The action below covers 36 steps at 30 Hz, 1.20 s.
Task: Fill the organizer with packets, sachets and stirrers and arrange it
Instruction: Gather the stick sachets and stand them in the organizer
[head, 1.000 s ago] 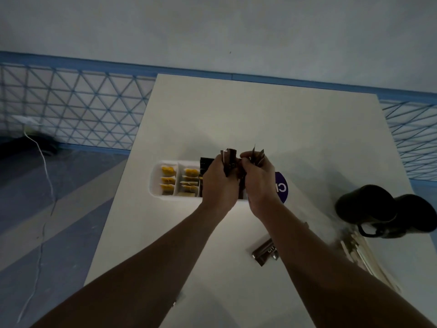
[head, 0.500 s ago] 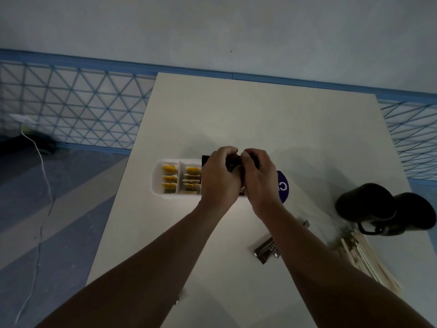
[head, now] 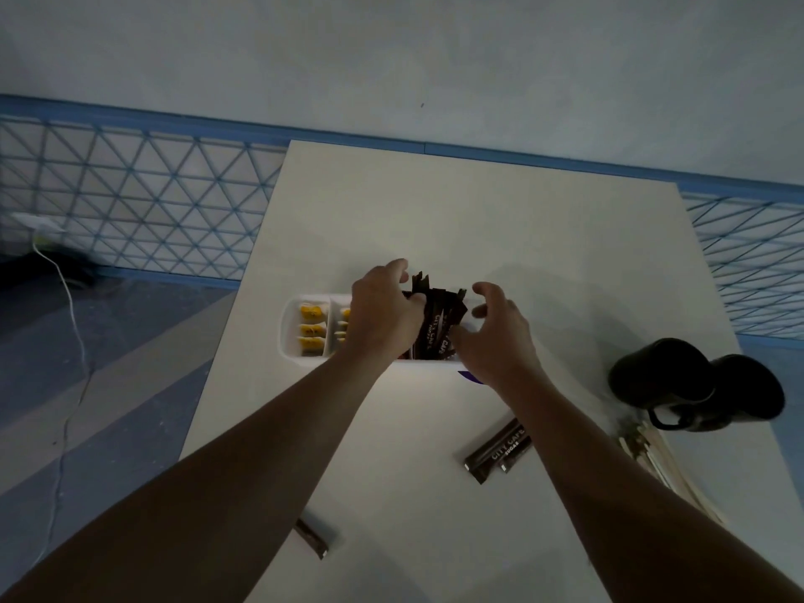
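Toward the left edge of the surface, our left grip [head: 383, 315] curls its fingers around the dark sachets [head: 437, 328] standing in the white organizer [head: 289, 337], right of the yellow packets [head: 312, 329]. Our right grip [head: 496, 337] hovers beside them, fingers spread, holding nothing.

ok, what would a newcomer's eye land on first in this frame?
The two hands meeting over the white organizer mid-table: the left hand is against a bundle of dark brown sachets standing in one compartment, and the right hand is open just beside it. Next come the yellow packets in the organizer's left compartments. Two black mugs sit at the table's right edge, with loose sachets lying nearer the person.
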### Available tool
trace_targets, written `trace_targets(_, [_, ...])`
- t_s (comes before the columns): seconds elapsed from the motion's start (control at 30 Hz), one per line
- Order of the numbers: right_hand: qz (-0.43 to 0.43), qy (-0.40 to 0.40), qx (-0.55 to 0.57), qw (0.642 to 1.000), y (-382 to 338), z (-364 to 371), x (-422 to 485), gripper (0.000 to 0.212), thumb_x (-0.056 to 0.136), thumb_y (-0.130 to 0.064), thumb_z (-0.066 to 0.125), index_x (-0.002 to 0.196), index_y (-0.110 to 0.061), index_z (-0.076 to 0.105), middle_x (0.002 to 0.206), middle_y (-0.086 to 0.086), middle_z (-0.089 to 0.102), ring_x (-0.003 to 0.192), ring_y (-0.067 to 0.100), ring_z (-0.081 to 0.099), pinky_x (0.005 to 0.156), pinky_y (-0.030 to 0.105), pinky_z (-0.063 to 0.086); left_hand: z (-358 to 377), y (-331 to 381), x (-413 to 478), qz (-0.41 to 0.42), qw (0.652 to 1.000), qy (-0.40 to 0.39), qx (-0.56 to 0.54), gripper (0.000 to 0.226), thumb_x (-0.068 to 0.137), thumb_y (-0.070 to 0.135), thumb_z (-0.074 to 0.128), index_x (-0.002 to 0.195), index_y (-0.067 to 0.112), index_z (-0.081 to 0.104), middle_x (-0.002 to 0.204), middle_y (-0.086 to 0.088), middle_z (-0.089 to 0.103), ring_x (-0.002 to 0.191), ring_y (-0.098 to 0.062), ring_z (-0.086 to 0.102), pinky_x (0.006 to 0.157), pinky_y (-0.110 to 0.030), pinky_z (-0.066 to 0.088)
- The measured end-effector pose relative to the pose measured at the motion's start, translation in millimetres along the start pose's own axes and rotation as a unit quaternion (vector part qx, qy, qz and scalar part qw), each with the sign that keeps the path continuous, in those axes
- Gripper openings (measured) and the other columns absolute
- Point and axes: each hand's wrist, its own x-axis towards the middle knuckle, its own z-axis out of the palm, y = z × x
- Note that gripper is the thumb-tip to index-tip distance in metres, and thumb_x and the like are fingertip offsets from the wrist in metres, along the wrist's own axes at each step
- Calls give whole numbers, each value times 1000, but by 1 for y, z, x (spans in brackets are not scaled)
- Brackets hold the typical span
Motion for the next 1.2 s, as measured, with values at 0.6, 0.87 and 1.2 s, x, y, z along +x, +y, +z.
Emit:
trace_targets(0.6, [-20, 41, 116, 992, -12, 9, 13, 23, 79, -6, 75, 94, -20, 66, 78, -7, 70, 71, 14, 70, 63, 23, 58, 1, 2, 12, 10, 999, -33, -19, 26, 93, 12, 60, 117, 7, 69, 115, -11, 70, 100, -24, 67, 85, -24, 52])
trace_targets(0.87, [-53, 80, 53, 994, -4, 15, 12, 19, 96, -25, 62, 112, -22, 71, 88, -4, 70, 80, 12, 67, 64, 15, 47, 7, -6, 15, 23, 997, -28, -61, 19, 93, 10, 61, 106, 7, 75, 100, -8, 75, 86, -21, 72, 86, -39, 58])
trace_targets(1.2, [-41, 97, 50, 993, -7, 9, 4, 25, 96, -22, 62, 121, -18, 64, 78, -11, 62, 67, -3, 57, 51, 1, 38, 5, -3, 19, 14, 1000, -18, -13, 26, 92, 16, 62, 116, 12, 71, 114, -6, 72, 108, -20, 65, 99, -26, 47])
